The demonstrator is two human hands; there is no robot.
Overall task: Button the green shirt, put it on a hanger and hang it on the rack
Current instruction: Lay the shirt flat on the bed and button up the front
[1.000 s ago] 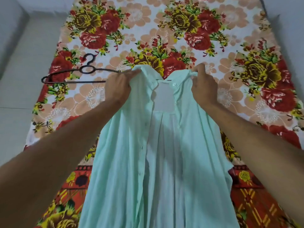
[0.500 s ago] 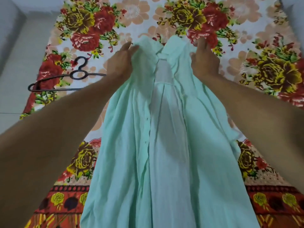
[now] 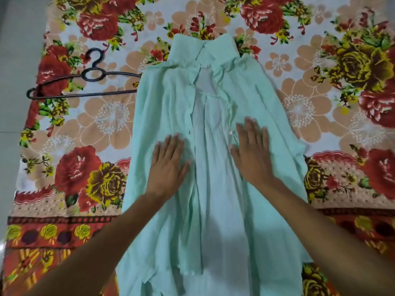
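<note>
We have the green shirt (image 3: 215, 210) laid front-up down the middle of the frame on the floral sheet (image 3: 106, 116), collar toward the top, its front unbuttoned and the two edges apart. Our left hand (image 3: 168, 165) and right hand (image 3: 252, 154) press flat on the front panels, fingers straight, with no grip on anything, likely smoothing the cloth so buttons meet holes. A white button (image 3: 230, 132) sits just beside our right hand. The black hanger (image 3: 81, 95) waits at upper left, one end reaching the shirt's edge
</note>
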